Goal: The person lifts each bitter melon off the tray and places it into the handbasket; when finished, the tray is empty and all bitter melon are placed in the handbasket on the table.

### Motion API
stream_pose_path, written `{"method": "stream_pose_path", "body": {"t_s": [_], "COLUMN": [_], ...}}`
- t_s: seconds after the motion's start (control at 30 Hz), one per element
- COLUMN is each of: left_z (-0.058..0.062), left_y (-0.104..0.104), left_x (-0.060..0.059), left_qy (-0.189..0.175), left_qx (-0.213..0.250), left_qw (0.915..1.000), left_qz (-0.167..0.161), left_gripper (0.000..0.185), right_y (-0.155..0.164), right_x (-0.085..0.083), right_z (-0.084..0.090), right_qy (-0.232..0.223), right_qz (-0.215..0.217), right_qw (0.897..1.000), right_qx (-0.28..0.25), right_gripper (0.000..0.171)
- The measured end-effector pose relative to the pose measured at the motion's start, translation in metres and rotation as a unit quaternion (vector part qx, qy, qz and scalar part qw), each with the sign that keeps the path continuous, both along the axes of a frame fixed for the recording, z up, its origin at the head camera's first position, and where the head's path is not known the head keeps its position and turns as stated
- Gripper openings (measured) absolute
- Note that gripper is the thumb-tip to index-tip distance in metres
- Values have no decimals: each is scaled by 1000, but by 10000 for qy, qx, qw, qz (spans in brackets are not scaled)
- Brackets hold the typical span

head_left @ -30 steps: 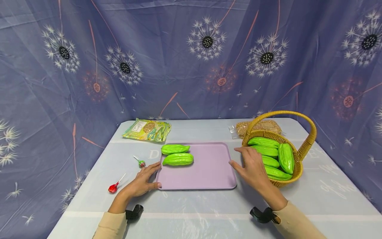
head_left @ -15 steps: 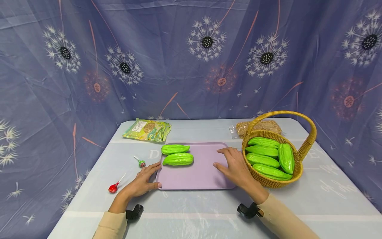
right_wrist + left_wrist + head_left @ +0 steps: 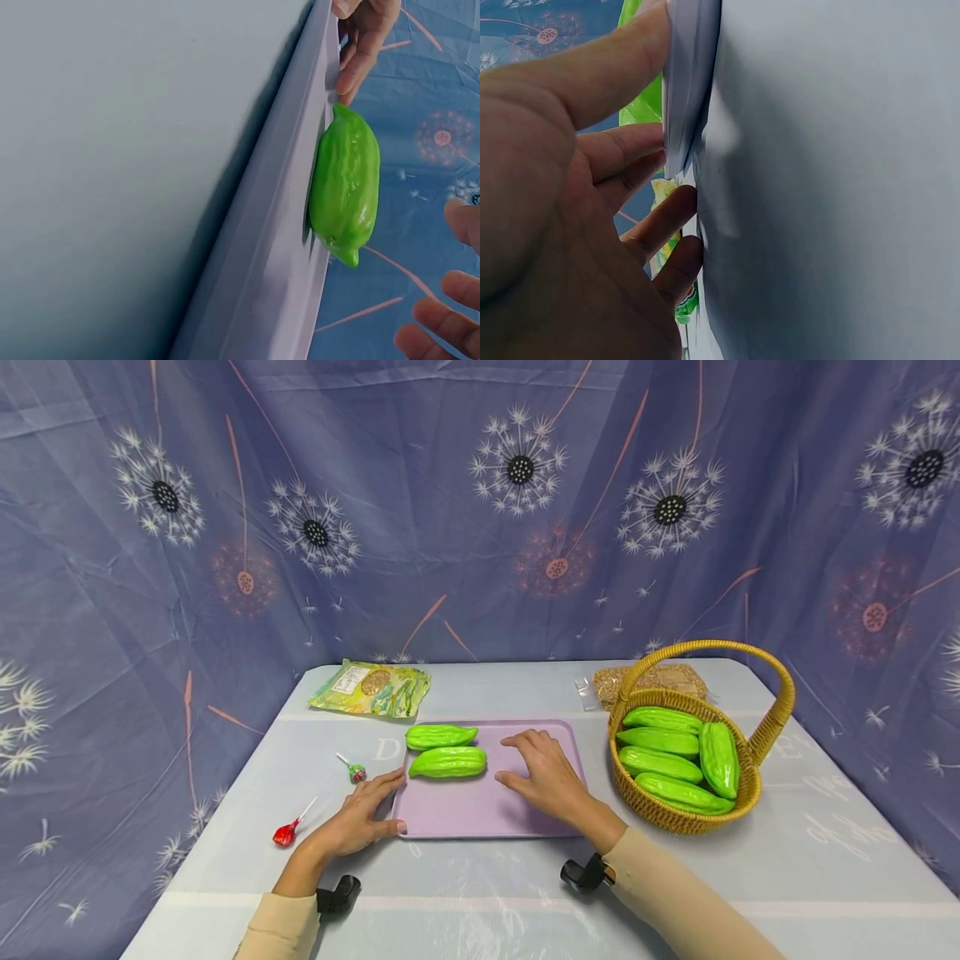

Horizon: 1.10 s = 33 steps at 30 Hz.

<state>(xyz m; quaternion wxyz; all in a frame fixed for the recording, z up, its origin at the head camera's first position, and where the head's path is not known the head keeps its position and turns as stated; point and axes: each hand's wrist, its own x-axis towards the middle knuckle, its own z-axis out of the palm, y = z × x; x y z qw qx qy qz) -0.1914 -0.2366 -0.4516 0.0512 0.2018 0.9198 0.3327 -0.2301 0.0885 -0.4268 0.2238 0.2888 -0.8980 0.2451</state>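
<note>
A glossy green and yellow snack packet (image 3: 371, 687) lies at the table's far left; a clear bag of what looks like brown grain (image 3: 651, 678) lies far right. Two foil-wrapped lollipops, green (image 3: 352, 767) and red (image 3: 289, 827), rest near the left edge.

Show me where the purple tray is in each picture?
Head view: the purple tray lies mid-table, between the left hand and the basket.
Left wrist view: only the tray's pale edge shows, upper middle, under the thumb.
Right wrist view: the tray runs slantwise down the middle.
Shared landmark: the green gourd on the tray, in the right wrist view, a green sliver in the left.
</note>
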Motion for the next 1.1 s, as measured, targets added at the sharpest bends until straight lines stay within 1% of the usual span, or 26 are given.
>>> {"method": "stream_pose_path", "body": {"t_s": [0.17, 0.37, 0.53, 0.73, 1.1], "left_z": [0, 0, -1, 1, 1], "left_y": [0, 0, 0, 1, 1], "left_x": [0, 0, 0, 0, 0], "left_qy": [14, 41, 11, 40, -28], "left_qx": [-9, -20, -51, -65, -36], "left_qw": [10000, 10000, 10000, 10000, 10000], "left_qz": [-12, -16, -10, -24, 21], "left_gripper": [72, 72, 71, 72, 71], "right_y": [-12, -23, -30, -36, -47], "right_x": [-7, -15, -20, -28, -37], "right_z": [1, -1, -5, -9, -12], "right_qy": [-443, -761, -1132, -1223, -1679], "right_qz": [100, 163, 253, 141, 145], "right_qw": [9989, 9969, 9932, 9921, 9847], "right_qx": [67, 98, 73, 226, 438], "right_gripper": [50, 51, 53, 54, 55]}}
